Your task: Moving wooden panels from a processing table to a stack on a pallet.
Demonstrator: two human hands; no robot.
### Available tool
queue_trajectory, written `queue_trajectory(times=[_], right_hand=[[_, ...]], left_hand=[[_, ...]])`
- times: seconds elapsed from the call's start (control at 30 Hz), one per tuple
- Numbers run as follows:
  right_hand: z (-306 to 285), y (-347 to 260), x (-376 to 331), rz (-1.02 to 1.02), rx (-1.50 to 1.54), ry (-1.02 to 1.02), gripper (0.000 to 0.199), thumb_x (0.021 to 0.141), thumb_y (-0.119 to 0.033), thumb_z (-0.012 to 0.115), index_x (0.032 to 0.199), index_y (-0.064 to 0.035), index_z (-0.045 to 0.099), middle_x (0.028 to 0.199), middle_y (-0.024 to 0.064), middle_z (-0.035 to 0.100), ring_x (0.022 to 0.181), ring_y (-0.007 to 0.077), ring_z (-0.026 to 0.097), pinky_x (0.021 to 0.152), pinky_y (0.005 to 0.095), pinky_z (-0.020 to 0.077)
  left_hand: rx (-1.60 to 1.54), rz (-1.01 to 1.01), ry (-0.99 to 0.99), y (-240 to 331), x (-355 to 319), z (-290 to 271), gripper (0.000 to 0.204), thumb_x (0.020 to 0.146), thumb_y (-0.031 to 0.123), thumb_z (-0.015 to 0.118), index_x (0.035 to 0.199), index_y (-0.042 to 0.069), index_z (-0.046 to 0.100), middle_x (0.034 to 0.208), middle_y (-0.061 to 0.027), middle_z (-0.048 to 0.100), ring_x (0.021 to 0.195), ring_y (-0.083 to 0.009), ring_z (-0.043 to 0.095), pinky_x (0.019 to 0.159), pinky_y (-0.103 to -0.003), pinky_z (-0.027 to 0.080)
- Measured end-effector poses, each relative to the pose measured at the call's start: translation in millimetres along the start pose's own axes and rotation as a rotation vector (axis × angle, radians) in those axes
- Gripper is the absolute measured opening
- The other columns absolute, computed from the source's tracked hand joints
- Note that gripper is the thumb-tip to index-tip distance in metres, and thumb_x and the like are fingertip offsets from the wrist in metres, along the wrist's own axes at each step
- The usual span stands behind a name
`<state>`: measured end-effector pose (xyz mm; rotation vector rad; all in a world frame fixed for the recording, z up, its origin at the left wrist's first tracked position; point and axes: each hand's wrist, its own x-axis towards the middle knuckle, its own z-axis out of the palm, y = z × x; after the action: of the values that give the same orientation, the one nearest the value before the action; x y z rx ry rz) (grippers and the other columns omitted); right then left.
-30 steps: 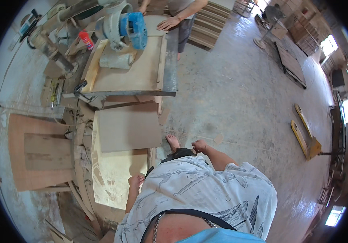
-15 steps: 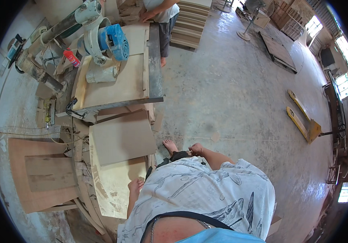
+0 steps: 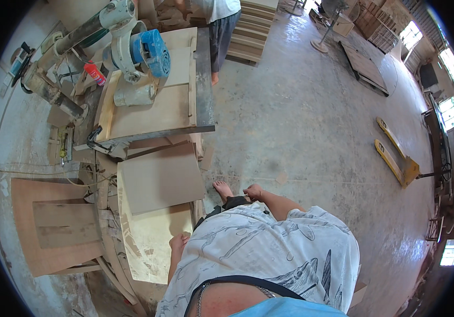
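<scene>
Curling (around anything, I can't tell), the left hand (image 3: 178, 241) has a fibreboard panel (image 3: 161, 178) just ahead, the right hand (image 3: 253, 192) beside it; beyond, a co-worker (image 3: 221, 39) has left the pale board (image 3: 178, 70) unheld.

At the left of the frame, a grey-brown board (image 3: 161, 179) looks smooth and matt over a pale yellow sheet (image 3: 155, 245) with a faint sheen and rough, patchy marks. Upper left, the table (image 3: 177, 108) has a matt wooden top edged in dull dark metal, beneath a blue painted motor housing (image 3: 157, 55). The floor (image 3: 290, 116) resembles worn concrete, glossy toward the right, and the printed shirt (image 3: 269, 243) is soft matt cloth.
</scene>
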<state>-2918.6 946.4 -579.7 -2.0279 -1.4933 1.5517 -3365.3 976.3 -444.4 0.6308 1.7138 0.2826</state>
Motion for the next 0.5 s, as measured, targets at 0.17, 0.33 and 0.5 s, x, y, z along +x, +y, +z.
queue_trajectory(times=[0.17, 0.33, 0.5], right_hand=[[-1.7, -13.2, -5.5, 0.148, 0.288, 0.030, 0.028, 0.078, -0.024, 0.061, 0.092, -0.0003, 0.063, 0.083, 0.0112, 0.063, 0.067, 0.0218, 0.062, 0.059, 0.0347, 0.0520], [-13.3, -62.7, -48.7, 0.433, 0.682, 0.059, 0.026, 0.080, -0.020, 0.060, 0.093, 0.0022, 0.061, 0.086, 0.0134, 0.063, 0.072, 0.0235, 0.063, 0.061, 0.0354, 0.0521], [-21.3, -55.9, -54.2, 0.475, 0.764, 0.051, 0.025, 0.080, -0.018, 0.060, 0.095, 0.0023, 0.057, 0.082, 0.0118, 0.062, 0.069, 0.0220, 0.061, 0.060, 0.0351, 0.0517]], left_hand=[[-0.093, 0.064, -0.008, -3.7, 20.9, -16.1, 0.021, 0.083, 0.015, 0.053, 0.092, -0.004, 0.055, 0.079, -0.0142, 0.062, 0.065, -0.0244, 0.064, 0.057, -0.033, 0.056], [-0.478, 0.196, 0.013, 78.2, 32.3, -22.5, 0.029, 0.086, 0.028, 0.060, 0.087, -0.001, 0.053, 0.080, -0.0125, 0.062, 0.067, -0.0238, 0.064, 0.059, -0.034, 0.055], [-0.676, 0.367, -0.181, 189.4, 26.1, -10.4, 0.026, 0.086, 0.026, 0.060, 0.091, 0.002, 0.051, 0.080, -0.0095, 0.059, 0.073, -0.0224, 0.063, 0.065, -0.032, 0.054]])
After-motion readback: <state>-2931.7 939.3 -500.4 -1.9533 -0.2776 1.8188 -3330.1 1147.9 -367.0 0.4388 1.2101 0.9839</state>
